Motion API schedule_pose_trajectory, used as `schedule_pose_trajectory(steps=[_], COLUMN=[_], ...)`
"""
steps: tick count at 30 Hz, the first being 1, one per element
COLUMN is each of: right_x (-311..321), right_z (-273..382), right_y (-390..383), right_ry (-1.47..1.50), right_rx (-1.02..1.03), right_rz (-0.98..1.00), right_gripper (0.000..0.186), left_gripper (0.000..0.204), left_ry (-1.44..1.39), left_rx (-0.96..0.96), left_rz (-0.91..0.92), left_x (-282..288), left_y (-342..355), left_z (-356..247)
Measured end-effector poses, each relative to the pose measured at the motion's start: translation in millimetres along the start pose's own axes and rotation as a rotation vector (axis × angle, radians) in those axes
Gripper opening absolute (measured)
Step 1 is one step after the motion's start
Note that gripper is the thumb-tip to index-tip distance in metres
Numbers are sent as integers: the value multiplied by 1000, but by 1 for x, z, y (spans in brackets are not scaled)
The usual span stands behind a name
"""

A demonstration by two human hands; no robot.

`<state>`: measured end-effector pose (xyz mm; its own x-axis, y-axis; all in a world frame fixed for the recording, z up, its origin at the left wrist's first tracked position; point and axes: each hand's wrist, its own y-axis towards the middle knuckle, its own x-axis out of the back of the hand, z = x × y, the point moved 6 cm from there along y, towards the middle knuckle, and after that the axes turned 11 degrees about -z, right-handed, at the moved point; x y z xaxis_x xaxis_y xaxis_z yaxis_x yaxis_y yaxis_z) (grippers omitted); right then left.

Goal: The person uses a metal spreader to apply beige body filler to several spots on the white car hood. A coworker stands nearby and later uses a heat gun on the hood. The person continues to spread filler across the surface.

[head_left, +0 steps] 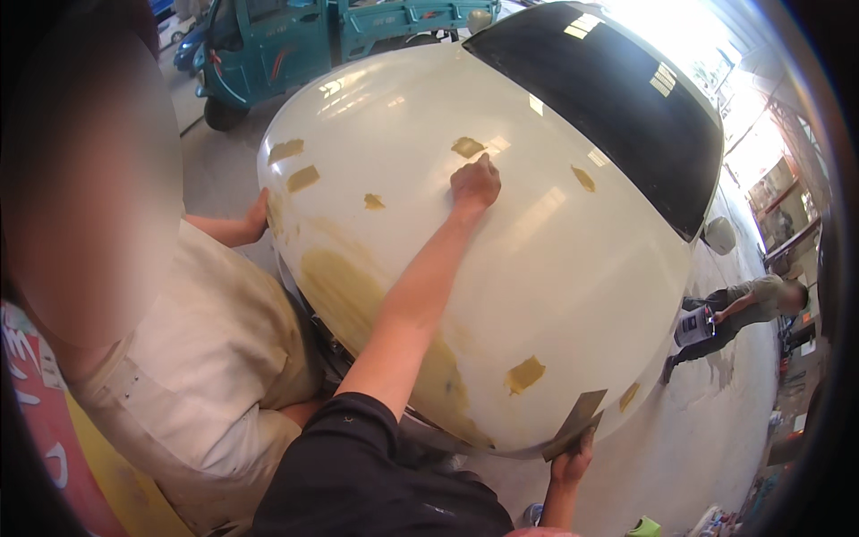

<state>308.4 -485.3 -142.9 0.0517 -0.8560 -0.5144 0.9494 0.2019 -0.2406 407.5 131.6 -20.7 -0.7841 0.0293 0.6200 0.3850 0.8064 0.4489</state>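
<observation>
The white car hood (501, 268) fills the middle of the view, dotted with several mustard-coloured filler patches. My left arm, in a black sleeve, reaches across it. My left hand (474, 185) is closed against the paint, just below a filler patch (466, 147); anything inside the curled fingers is hidden. At the hood's front right corner, my right hand (574, 461) grips flat grey putty spreaders (577, 419), held up at a slant. Between my hands and the front edge runs a wide smear of filler (344, 291). Another filler patch (525, 375) lies near the spreaders.
A person in a beige shirt (210, 331) stands close on my left, one hand (258, 215) on the hood's edge. Behind the car is a teal three-wheeled truck (286, 45). At right, another person (747, 304) carries a bucket (695, 327). The dark windshield (599, 98) rises beyond the hood.
</observation>
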Motion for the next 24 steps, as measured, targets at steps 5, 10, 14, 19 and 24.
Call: schedule_pose_trajectory(steps=[5, 10, 14, 19, 24], right_x=[-7, -16, -14, -8, -10], right_z=[-4, -8, -5, -14, -14], right_y=[4, 3, 4, 12, 12], right_ry=[73, 157, 161, 219, 237], right_rx=[-4, -55, -81, -129, -194], right_rz=[39, 98, 98, 153, 199], right_gripper=[52, 50, 46, 44, 40], left_gripper=[37, 34, 34, 33, 38], left_ry=[-287, -733, -927, -902, -296], left_rx=[73, 289, 336, 331, -70], left_rz=[-187, -152, -105, -87, -234], left_x=[16, 34, 74, 123, 181], left_y=[-36, -98, -175, -272, -366], left_z=[10, 26, 12, 14, 18])
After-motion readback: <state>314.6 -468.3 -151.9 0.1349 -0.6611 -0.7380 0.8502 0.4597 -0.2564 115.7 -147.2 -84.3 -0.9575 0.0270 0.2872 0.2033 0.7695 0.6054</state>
